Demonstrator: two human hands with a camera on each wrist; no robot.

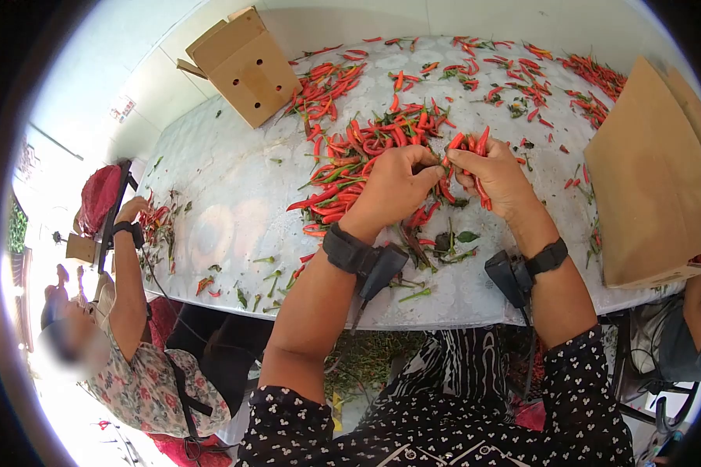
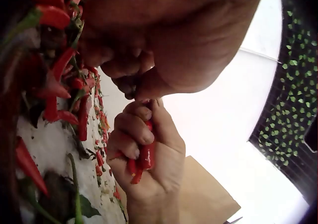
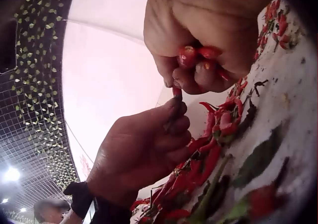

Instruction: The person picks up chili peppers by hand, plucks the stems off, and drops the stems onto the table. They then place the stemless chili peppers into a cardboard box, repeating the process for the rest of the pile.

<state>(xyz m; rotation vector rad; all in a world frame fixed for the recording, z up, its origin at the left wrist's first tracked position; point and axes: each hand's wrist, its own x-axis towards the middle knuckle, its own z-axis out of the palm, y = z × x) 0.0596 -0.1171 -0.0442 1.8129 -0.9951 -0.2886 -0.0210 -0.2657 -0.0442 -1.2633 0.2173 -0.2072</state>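
- Fingers of the right hand (image 1: pixel 497 177) curl round a bunch of red chilies (image 1: pixel 475 144), held just above the table (image 1: pixel 226 194).
- Fingertips of the left hand (image 1: pixel 393 187) pinch the end of one chili (image 3: pixel 177 91) sticking out of that bunch.
- Just beyond both hands lies a pile (image 1: pixel 366 148) of more chilies.
- Green stems (image 1: pixel 417 294) lie scattered near the table's front edge.
- A box (image 1: pixel 650 179) stands to the right, a second box (image 1: pixel 245 66) at the far left.
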